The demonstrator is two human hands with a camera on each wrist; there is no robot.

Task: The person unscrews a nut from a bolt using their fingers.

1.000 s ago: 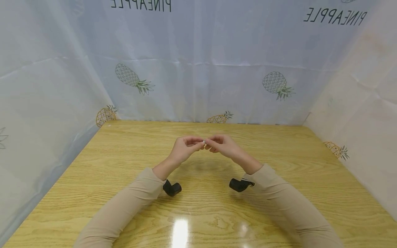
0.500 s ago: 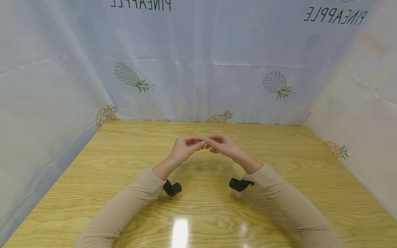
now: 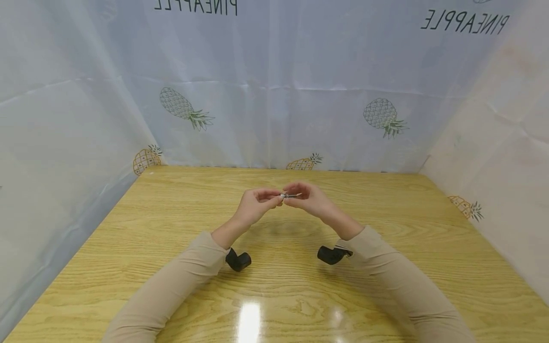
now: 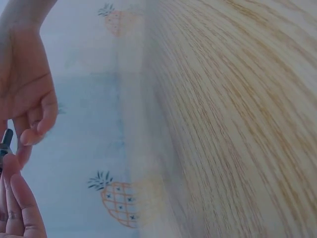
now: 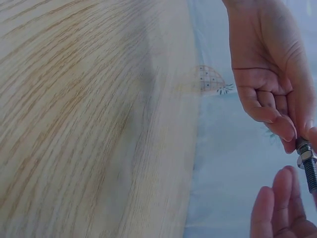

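A small metal bolt (image 3: 292, 196) lies roughly level between the two hands, above the table. My left hand (image 3: 254, 207) pinches its left end between thumb and fingertips. In the right wrist view, a nut (image 5: 306, 156) sits around the threaded shank (image 5: 311, 177). My right hand (image 3: 315, 202) has its thumb and fingers spread apart around the bolt's free end, and the shank shows in the gap between them. Whether a right fingertip touches the nut cannot be made out. Only the tip of the bolt (image 4: 7, 138) shows at the edge of the left wrist view.
Beneath the hands is a wood-grain table (image 3: 274, 286). A pale curtain (image 3: 266, 119) printed with pineapples hangs along its back and sides. Black mounts (image 3: 238, 261) are worn at both wrists, below the beige sleeves (image 3: 171, 286).
My right thumb and fingers, closed together at the bolt in the earlier frames, have parted, and the shank now shows between them. The left hand stays in place.
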